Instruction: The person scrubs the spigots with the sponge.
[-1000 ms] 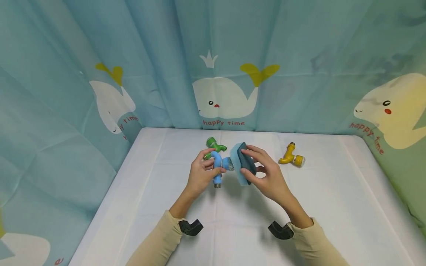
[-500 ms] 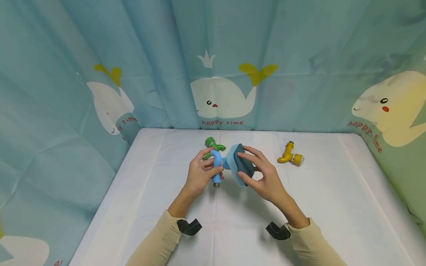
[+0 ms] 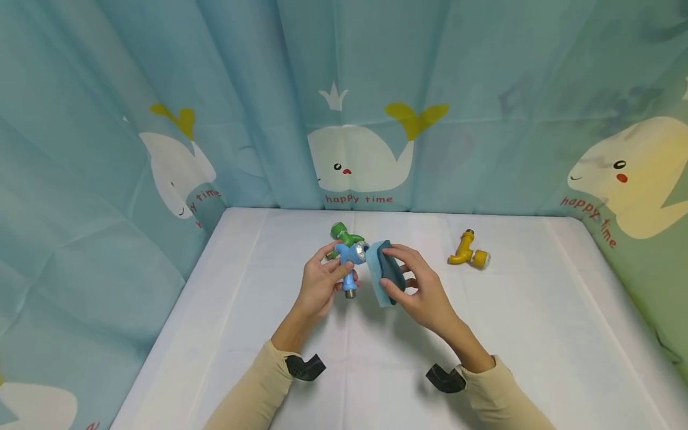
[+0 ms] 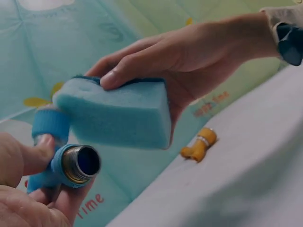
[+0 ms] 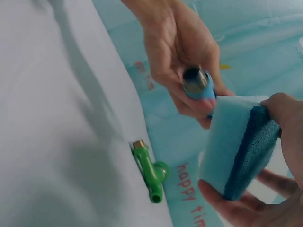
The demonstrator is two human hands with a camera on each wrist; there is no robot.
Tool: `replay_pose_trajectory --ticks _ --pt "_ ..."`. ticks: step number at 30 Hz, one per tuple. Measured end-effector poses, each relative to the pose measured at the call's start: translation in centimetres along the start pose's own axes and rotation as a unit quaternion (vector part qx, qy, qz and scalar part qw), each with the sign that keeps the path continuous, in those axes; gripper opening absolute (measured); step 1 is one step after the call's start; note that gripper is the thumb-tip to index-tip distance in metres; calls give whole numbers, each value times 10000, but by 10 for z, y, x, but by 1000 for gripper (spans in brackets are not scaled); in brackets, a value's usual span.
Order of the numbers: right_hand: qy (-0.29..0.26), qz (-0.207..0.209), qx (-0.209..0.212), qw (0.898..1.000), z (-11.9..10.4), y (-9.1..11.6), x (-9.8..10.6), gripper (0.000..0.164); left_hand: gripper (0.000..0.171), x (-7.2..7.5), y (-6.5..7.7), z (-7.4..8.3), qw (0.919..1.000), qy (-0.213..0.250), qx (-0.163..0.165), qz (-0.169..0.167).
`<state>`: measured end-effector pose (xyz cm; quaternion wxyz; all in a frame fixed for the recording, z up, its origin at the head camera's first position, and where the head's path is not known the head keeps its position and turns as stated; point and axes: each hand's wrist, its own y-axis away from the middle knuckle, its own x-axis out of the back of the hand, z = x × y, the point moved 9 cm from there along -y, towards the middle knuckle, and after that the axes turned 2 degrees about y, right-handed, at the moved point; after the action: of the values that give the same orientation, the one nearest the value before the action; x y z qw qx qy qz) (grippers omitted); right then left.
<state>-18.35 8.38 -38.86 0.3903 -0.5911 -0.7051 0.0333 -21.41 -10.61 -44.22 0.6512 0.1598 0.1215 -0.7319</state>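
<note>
My left hand (image 3: pixel 318 282) grips a light blue faucet (image 3: pixel 357 253) over the table, its threaded metal inlet pointing down toward me. In the left wrist view the faucet's ribbed knob (image 4: pixel 50 124) stands up beside my thumb. My right hand (image 3: pixel 424 289) pinches a two-layer sponge (image 3: pixel 392 276), light blue foam with a dark blue scouring side, thumb and fingers across the dark side. The foam face is turned to the faucet, and its corner (image 4: pixel 71 97) overlaps the knob end in the left wrist view. Fingers hide part of the faucet's body.
Behind my left hand a green faucet (image 3: pixel 352 239) lies on the white-covered table (image 3: pixel 527 322), partly hidden. A yellow faucet (image 3: pixel 465 249) lies farther right. Curtains (image 3: pixel 258 119) printed with whales rise behind the table and along its sides.
The blue faucet has turned in my left hand, so its knob end now points up and toward the right. The sponge has shifted slightly left and down with my right hand.
</note>
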Motion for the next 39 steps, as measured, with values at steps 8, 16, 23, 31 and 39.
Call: replay_pose_trajectory --ticks 8,16,23,31,39 --pt "545 406 747 9949 -14 -12 7 55 61 -4 -2 -1 9982 -565 59 -196" --pt "891 65 781 9929 -13 -10 2 53 64 3 -3 -4 9946 -1022 154 -102" --pt "237 40 -205 9995 8 -8 0 55 62 0 -3 3 9984 -553 3 -150" --pt "-429 -216 -1026 9936 16 13 -20 54 62 6 -4 5 9968 181 -361 690" --pt "308 -83 -311 9990 -6 2 -26 49 58 6 -2 12 9925 -379 -597 998"
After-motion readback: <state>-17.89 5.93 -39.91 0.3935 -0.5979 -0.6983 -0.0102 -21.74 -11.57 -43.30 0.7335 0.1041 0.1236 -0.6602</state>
